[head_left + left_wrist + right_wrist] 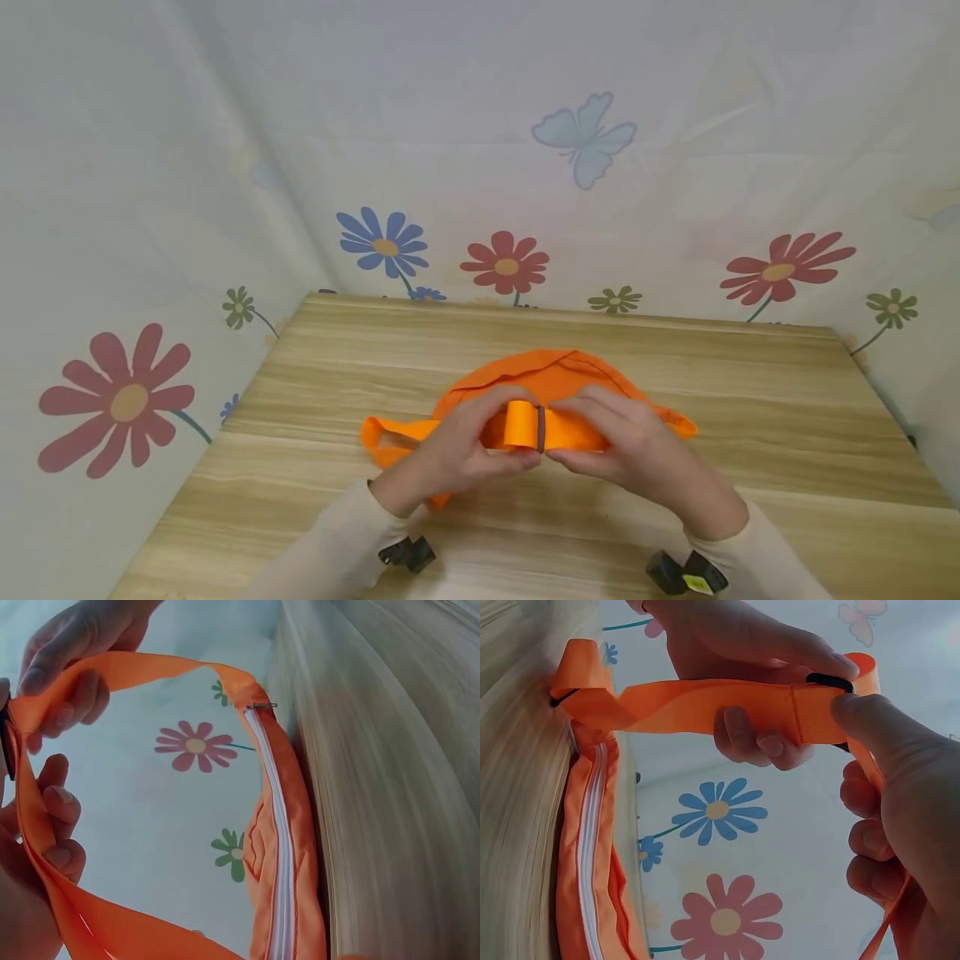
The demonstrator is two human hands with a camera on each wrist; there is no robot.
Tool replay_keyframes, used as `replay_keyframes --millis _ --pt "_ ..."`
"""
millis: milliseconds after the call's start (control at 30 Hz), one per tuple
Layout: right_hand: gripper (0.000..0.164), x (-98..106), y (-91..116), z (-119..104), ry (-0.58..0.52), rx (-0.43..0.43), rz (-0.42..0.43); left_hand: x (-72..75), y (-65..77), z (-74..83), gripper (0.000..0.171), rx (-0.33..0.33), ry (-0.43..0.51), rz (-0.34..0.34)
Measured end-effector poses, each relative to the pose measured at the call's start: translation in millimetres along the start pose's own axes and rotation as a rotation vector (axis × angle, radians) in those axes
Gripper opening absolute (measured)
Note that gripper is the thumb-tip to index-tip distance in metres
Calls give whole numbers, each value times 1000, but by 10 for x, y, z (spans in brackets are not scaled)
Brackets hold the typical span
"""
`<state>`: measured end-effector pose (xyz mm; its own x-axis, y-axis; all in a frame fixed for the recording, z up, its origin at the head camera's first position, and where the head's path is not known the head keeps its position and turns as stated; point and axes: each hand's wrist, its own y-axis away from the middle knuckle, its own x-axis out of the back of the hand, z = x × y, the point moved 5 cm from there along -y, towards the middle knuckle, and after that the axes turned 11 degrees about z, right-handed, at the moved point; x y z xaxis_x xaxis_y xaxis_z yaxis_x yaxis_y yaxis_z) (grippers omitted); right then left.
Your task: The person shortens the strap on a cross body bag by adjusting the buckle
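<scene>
An orange fabric waist bag (525, 371) with a white zipper (280, 825) stands on the table, its orange strap (682, 705) raised in front of it. My left hand (480, 437) pinches the strap on the left of a dark buckle (541, 429), where the webbing makes a small loop. On the buckle's other side, my right hand (626, 433) grips the strap between thumb and fingers. The two hands nearly meet at the buckle. In the right wrist view a thumb presses the webbing by the buckle's edge.
A wood-grain table (787, 417) lies under the bag. Behind and to the left hangs a pale cloth (450, 100) printed with flowers and a butterfly. Another part of the strap (378, 437) loops out on the table at the bag's left.
</scene>
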<state>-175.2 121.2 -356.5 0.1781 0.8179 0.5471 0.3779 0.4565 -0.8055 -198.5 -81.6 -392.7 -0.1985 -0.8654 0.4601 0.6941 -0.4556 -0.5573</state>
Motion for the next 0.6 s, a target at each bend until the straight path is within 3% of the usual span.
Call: replay_keyframes --millis 133,300,467,600 --pt "52 6 16 9 24 16 -8 -2 -3 -2 48 74 52 13" --pt "58 70 88 67 102 14 6 51 20 -42 43 109 72 35" --pt "52 127 123 106 98 10 26 104 46 -56 49 81 36 42" --pt "48 130 123 106 92 12 26 140 68 -80 60 117 0 32"
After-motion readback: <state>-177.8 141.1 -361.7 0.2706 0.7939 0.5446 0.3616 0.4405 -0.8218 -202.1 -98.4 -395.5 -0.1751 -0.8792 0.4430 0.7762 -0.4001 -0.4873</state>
